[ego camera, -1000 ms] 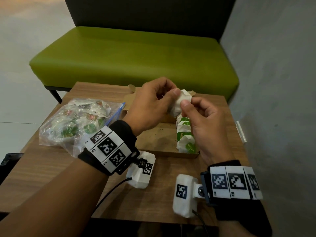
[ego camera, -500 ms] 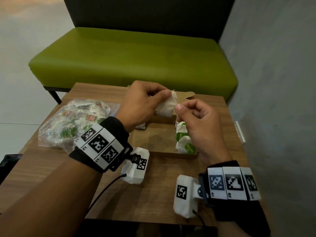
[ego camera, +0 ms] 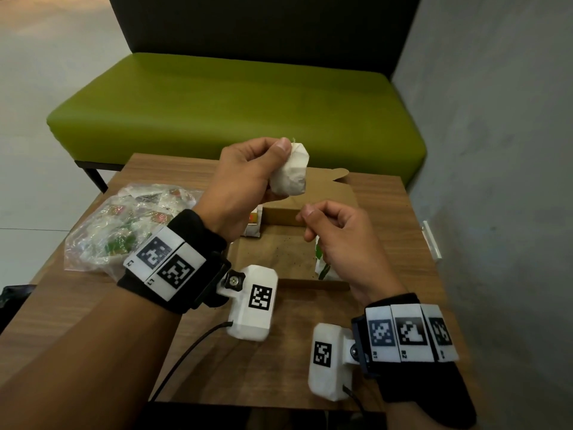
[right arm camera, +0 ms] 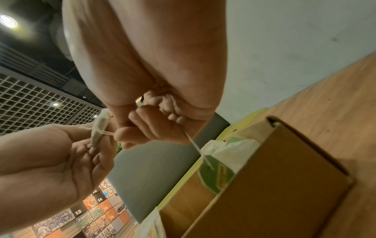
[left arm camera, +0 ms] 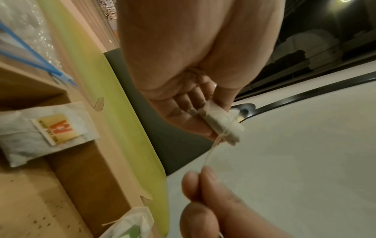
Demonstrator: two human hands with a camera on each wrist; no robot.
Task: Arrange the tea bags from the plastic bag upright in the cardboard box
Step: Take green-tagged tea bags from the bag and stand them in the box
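Two hands were raised above the cardboard box [ego camera: 291,243], working one tea bag [ego camera: 290,173]. Left hand [ego camera: 245,178] held the bag between thumb and curled fingers, above the box's 12 o'clock wall. Right hand [ego camera: 335,231], just toward 5 o'clock of the left, had thumb and forefinger pinched together on the bag's string [left arm camera: 209,154]; the wrist views showed the string looped round the bag and running taut to that pinch.

Box on the worktop [ego camera: 381,212]: green-labelled bags [ego camera: 322,265] stood along its 3 o'clock wall, partly hidden by the right hand. An orange-labelled bag [left arm camera: 50,127] leaned at the 9 o'clock side near the far corner. Box floor between them was bare. Plastic bag [ego camera: 124,231] lay at 9 o'clock of the box and held many more tea bags.

Step in hand, as judged: tidying the string round the held bag before placing. The task looked well short of half done.

Next move, as judged: finish or tuck the string, then lower the bag on edge beside the standing row, keeping the string from snagging neighbouring bags.
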